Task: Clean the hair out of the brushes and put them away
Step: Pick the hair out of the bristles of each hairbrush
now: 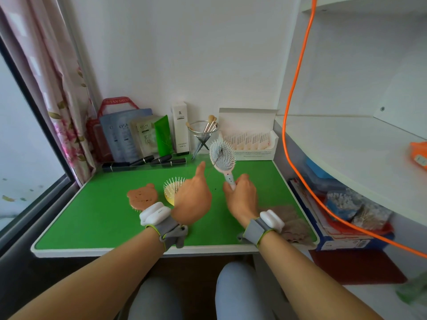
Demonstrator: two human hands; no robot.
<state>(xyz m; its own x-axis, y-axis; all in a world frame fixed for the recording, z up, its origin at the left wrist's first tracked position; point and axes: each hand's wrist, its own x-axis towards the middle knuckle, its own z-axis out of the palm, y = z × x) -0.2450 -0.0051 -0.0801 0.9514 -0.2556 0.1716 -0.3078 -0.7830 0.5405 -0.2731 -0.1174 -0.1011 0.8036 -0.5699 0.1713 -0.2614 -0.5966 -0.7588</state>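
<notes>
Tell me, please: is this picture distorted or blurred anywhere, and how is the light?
Head view: soft, even daylight, no glare; the wide-angle lens bows the table edge; the blue brush in the right hand is sharp, the bottom right corner blurred.

Grey fabric wrist straps with lime-green edging on both wrists, each carrying a chunky white plastic pod. Bare forearms, pale blue-grey trousers.

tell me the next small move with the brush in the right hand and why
Probably move the left hand up to the blue brush and pinch out the dark hair caught in its bristles. The right hand grips the handle, bristles facing the person, and a strand hangs toward the left hand.
</notes>
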